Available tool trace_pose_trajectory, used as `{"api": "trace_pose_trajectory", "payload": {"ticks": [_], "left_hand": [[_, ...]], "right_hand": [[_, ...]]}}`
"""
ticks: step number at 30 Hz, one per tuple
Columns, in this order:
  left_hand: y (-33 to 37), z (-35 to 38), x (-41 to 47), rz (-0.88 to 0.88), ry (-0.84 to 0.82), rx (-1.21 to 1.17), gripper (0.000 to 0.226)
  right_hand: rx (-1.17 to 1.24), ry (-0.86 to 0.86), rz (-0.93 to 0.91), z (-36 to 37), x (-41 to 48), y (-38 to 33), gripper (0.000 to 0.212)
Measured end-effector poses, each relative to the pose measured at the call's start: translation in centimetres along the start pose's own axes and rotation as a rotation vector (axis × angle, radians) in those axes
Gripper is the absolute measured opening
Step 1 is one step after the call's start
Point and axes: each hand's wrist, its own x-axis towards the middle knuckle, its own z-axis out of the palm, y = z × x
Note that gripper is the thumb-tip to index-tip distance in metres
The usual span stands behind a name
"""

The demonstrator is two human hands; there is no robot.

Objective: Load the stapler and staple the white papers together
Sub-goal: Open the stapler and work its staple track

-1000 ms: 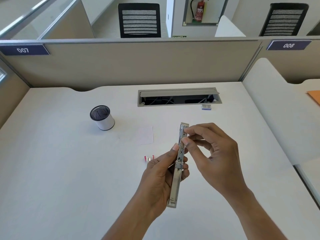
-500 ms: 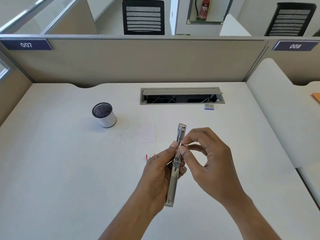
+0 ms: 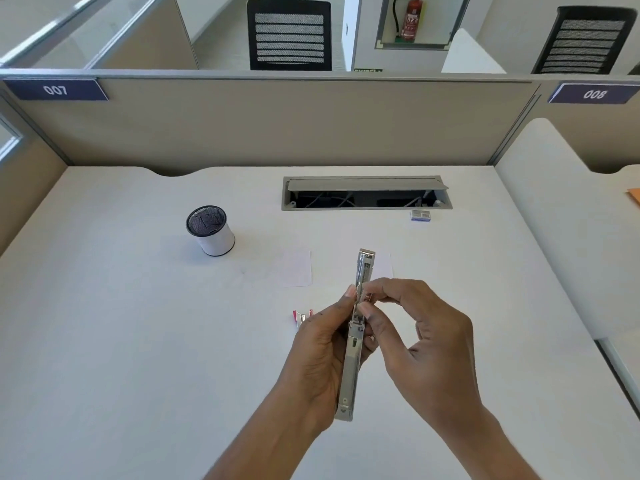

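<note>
Silvery metal among matt, pale surfaces

The stapler point(image 3: 349, 379) is bare silvery metal with a soft sheen on its flat faces. The tabletop point(image 3: 138, 341) looks smooth, matt and off-white. The white papers point(image 3: 298, 268) are matt. The cup point(image 3: 211, 232) has black wire mesh and a smooth white wall. The partition point(image 3: 277, 123) looks like matt beige cloth.

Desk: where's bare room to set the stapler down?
Widest bare patch: the near-left desk, between the pen cup and the left hand. Another lies right of the right hand, towards the desk edge. Crowded: the centre, with white papers and a red piece.
</note>
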Motion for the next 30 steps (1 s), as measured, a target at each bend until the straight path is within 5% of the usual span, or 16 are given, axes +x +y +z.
{"api": "trace_pose_trajectory", "payload": {"ticks": [11, 19, 30], "left_hand": [[0.5, -0.3, -0.2, -0.122, 0.008, -0.099, 0.025], [0.3, -0.4, -0.3, -0.043, 0.057, -0.017, 0.024], [0.5, 0.2, -1.0, -0.041, 0.14, 0.055, 0.013]], "right_hand": [[-0.167, 0.042, -0.251, 0.8, -1.8, 0.1, 0.01], [0.037, -0.033, -0.064, -1.2, -0.3, 0.3, 0.019], [-0.322, -0.09, -0.15, 0.3, 0.8, 3.0, 0.044]]}}
